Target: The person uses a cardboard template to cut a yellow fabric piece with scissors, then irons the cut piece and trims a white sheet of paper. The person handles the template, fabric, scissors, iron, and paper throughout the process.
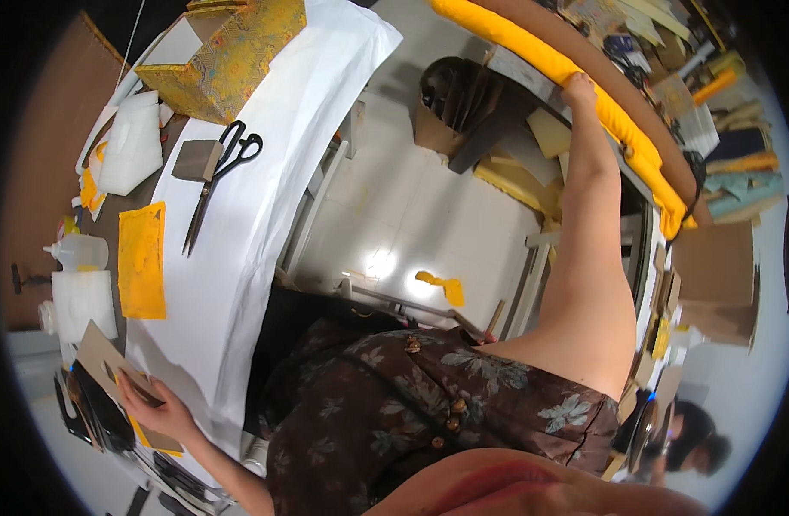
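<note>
My left hand (162, 414) is low on the left side, at the near end of the white-covered table, closed around a small brown cardboard piece (145, 387). Beside it a larger grey-brown board (100, 351) stands at a slant. With my right arm stretched far forward, my right hand (580, 89) grips the edge of a long roll of yellow fabric (625, 120) along the far right table. Black-handled scissors (207, 193) lie on the white cover (239, 224), partly under a small grey block (196, 160). A flat yellow fabric-covered panel (142, 261) lies nearer to my left hand.
A gold brocade box (231, 64) stands at the table's far end. White foam sheets (132, 142), a squeeze bottle (83, 253) and a white roll (83, 303) line the left edge. A bin of boards (437, 125) and a yellow scrap (446, 286) are on the floor.
</note>
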`<state>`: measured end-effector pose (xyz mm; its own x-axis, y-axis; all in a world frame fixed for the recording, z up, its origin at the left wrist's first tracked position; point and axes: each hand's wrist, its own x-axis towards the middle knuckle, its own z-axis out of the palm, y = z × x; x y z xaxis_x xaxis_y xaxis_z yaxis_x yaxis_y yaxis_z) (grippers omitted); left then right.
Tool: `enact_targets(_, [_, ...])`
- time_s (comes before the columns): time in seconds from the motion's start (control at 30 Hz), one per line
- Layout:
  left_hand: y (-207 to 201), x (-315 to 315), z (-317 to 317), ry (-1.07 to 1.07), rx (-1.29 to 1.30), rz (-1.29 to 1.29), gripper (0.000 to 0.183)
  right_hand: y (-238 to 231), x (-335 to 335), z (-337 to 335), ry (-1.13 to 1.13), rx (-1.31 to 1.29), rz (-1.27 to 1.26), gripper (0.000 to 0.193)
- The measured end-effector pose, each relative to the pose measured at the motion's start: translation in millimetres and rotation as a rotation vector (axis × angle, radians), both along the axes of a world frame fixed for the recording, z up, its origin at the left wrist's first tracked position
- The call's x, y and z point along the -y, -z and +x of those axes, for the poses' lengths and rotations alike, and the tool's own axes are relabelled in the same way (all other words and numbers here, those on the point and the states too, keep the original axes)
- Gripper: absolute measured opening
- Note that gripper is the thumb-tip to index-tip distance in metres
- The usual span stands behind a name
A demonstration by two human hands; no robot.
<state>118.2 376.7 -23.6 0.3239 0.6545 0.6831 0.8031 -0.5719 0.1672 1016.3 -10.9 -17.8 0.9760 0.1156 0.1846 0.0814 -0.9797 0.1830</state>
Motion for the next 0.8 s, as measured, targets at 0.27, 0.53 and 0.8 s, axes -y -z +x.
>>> enact_targets(0.27, [-10, 8, -1, -0.045, 0.008, 0.049, 0.054, 6, 46, 82, -0.005, 0.201, -0.046, 0.066])
enact_targets(0.53, [-34, 13, -52, -0.146, 0.085, 0.111, 0.052, -34, -42, -20, -0.580, 0.658, -0.117, 0.054])
enact_targets(0.8, [-81, 25, -36, -0.109, 0.586, 0.224, 0.047, -167, -168, -252, -1.378, 0.956, 0.024, 0.057])
